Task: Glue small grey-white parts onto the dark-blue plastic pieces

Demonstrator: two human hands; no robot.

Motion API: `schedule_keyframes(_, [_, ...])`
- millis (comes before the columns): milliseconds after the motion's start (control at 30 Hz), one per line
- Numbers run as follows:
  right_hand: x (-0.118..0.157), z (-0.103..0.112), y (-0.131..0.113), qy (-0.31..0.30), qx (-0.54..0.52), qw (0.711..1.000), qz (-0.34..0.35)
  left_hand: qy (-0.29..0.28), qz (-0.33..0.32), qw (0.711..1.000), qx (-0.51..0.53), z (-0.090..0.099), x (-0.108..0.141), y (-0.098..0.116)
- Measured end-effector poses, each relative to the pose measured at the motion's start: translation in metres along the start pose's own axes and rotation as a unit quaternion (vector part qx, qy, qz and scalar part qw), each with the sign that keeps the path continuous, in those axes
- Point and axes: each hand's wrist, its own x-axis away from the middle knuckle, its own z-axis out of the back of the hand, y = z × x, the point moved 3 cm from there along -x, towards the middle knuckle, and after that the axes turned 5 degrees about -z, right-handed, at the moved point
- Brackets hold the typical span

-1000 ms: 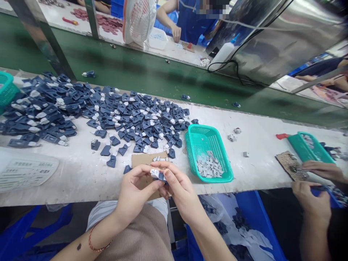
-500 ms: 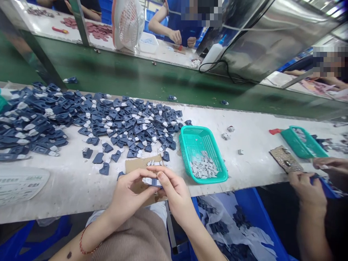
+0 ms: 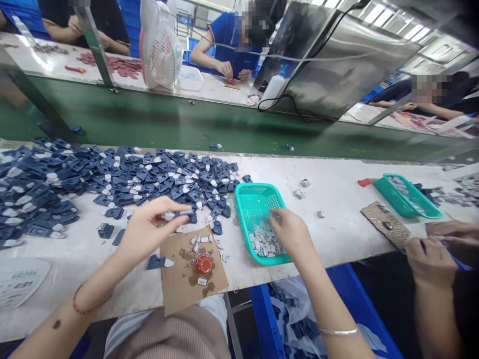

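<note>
My left hand [image 3: 147, 224], closed between thumb and fingers, holds a dark blue plastic piece with a whitish tip [image 3: 182, 213] above the table. Over the green basket [image 3: 242, 224] hangs my right hand [image 3: 294, 233], its fingers bent and slightly apart, with nothing visible in them. Small grey parts [image 3: 264, 245] lie in the basket below it. Between my hands is a cardboard sheet [image 3: 175, 289] with wet stains, a small round red dish [image 3: 204, 264] and a few grey parts. Another blue piece [image 3: 155, 262] rests at its left edge.
A wide heap of blue pieces [image 3: 142, 174] covers the table's left and middle. Blue bins [image 3: 264, 309] stand below the table edge. At right, a co-worker's hands [image 3: 430, 254] work beside a second green basket [image 3: 392, 197]. A green strip [image 3: 149, 119] runs behind the table.
My hands have parted. The left moved left and up with the blue piece; the right let go and moved right to the basket. The cardboard and red dish have come into view.
</note>
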Motion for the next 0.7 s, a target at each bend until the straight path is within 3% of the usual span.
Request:
schedule_keyframes(167, [-0.008,-0.014,0.011,-0.017,0.011,0.999,0.039,0.053,-0.006,0.984,-0.169,0.030,-0.085,-0.015])
schedule_keyframes(400, [-0.017,-0.014,0.009,-0.053,-0.069,0.992,0.093,0.007,0.016,0.959,-0.284,0.041,-0.206,-0.080])
schedule_keyframes(533, [-0.022,-0.013,0.007,-0.070,-0.114,0.985,0.110,-0.042,0.020,0.948,-0.315,0.036,-0.243,-0.108])
schedule_keyframes(700, [-0.022,-0.013,0.016,-0.055,-0.129,0.987,0.075,-0.091,-0.004,0.931,-0.354,0.020,-0.269,-0.109])
